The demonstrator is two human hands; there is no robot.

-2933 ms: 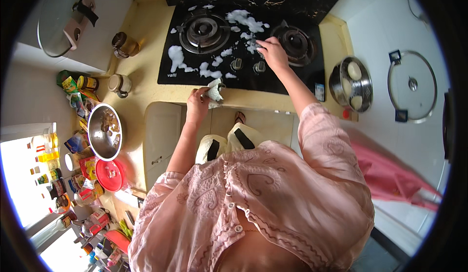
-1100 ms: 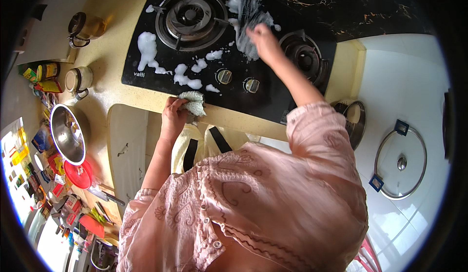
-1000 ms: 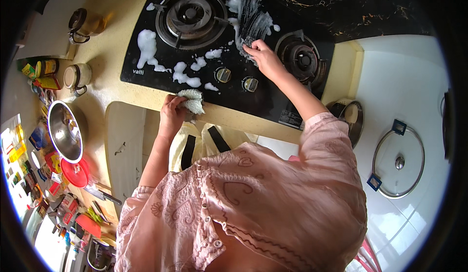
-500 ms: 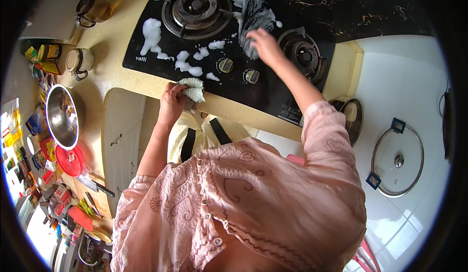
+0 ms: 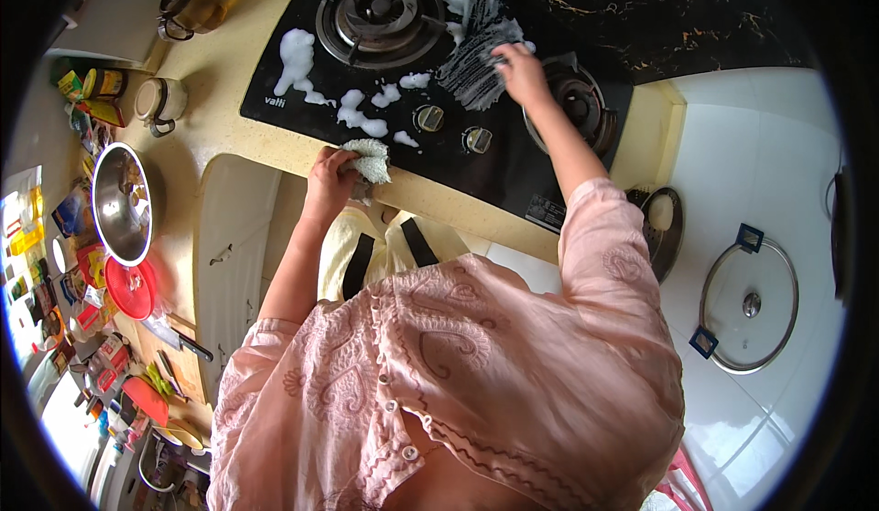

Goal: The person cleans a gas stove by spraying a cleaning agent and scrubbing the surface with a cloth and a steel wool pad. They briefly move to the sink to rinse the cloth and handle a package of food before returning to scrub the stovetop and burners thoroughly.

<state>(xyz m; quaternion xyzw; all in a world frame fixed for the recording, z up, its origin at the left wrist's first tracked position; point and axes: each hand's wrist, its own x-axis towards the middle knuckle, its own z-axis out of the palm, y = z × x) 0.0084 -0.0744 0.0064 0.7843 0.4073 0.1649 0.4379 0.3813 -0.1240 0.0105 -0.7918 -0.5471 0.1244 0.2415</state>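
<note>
My left hand [image 5: 328,181] is closed on a pale, textured cloth [image 5: 368,161] at the front edge of the counter. The cloth bunches over the edge, just below the stove's glass. My right hand [image 5: 522,73] reaches onto the black gas stove [image 5: 302,113], between its two burners. Its fingers are bent down together on smeared white foam [image 5: 476,62]; whatever lies under them is too hidden to name. Thicker foam patches [image 5: 295,60] sit around the left burner [image 5: 380,12]. The right burner [image 5: 581,108] is beside my right wrist. Two knobs [image 5: 428,118] stand near the stove's front.
On the left counter are a lidded glass jar [image 5: 160,101], a glass pitcher [image 5: 190,9], a steel bowl [image 5: 122,203], a red basin [image 5: 131,288] and a knife [image 5: 192,346]. A glass lid [image 5: 749,305] hangs on the white tiled wall at right, near a pan [image 5: 666,236].
My right hand has shifted a little to the right across the foam, and the smear there is broader and streakier. My left hand still grips the cloth at the counter edge.
</note>
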